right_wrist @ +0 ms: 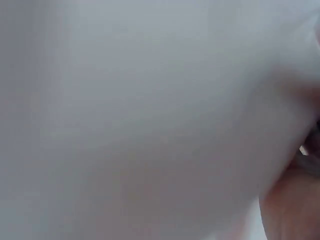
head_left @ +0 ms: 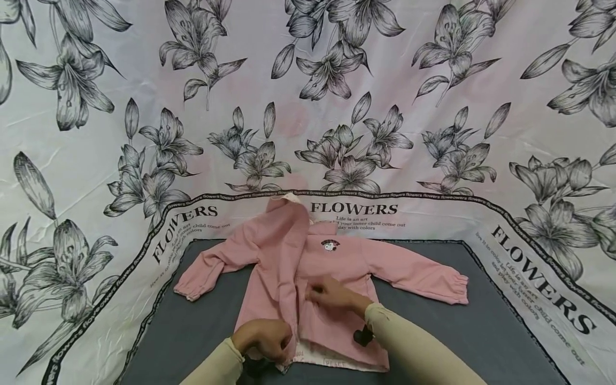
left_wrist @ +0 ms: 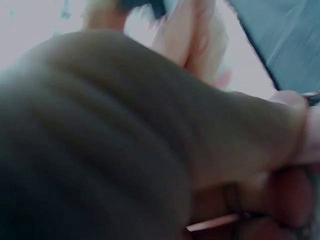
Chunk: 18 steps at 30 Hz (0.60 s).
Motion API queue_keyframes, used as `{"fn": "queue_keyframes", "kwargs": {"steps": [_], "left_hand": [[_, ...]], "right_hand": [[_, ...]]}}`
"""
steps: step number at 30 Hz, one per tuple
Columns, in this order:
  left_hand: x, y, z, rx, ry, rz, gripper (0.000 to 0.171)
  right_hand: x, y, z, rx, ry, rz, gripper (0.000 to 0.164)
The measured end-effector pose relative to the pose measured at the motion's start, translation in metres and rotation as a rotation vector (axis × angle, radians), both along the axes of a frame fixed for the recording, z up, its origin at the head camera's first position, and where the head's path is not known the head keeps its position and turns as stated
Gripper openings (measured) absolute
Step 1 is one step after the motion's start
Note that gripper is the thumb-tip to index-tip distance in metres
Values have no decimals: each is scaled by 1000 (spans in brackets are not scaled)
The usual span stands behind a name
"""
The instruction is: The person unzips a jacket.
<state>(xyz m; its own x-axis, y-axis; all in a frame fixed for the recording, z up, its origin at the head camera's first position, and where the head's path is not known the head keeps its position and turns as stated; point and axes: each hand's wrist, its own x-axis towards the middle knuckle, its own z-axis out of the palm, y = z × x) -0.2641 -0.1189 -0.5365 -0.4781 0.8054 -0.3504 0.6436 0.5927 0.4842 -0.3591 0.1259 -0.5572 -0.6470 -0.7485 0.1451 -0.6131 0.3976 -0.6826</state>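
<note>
A pink hooded jacket [head_left: 337, 267] lies front up, with a small dark and white cartoon print on its chest. Its pale, lettered lining shows along the bottom hem. Curled fingers of my left hand [head_left: 267, 338] grip the jacket's front edge low down by the hem; in the left wrist view, the thumb [left_wrist: 240, 130] bends over toward the curled fingers. Higher up, my right hand [head_left: 332, 294] pinches at the front opening, knuckles upward, its fingertips mostly hidden. Blurred pale fabric fills most of the right wrist view, with part of the hand [right_wrist: 295, 210] at its right edge.
Under the jacket is a dark grey table cover [head_left: 486, 321]. Both sleeves reach outward, the left one [head_left: 212, 267] bent and the right one [head_left: 418, 270] straighter. White cloth [head_left: 269, 214] printed with flowers and lettering rises behind and at both sides.
</note>
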Motion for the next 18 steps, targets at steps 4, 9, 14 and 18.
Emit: {"fn": "queue_keyframes", "kwargs": {"steps": [4, 9, 14, 18], "left_hand": [[5, 1, 1, -33, -63, -17, 47], [6, -2, 2, -18, -71, 47, 46], [4, -1, 1, -41, -101, 74, 44], [4, 2, 1, -59, -102, 97, 46]], "right_hand": [[-14, 17, 18, -71, -19, -208, 22], [-21, 24, 31, -11, -18, -137, 22], [-21, 23, 30, -9, -8, -98, 25], [-23, 23, 28, 0, 11, -114, 25]]}}
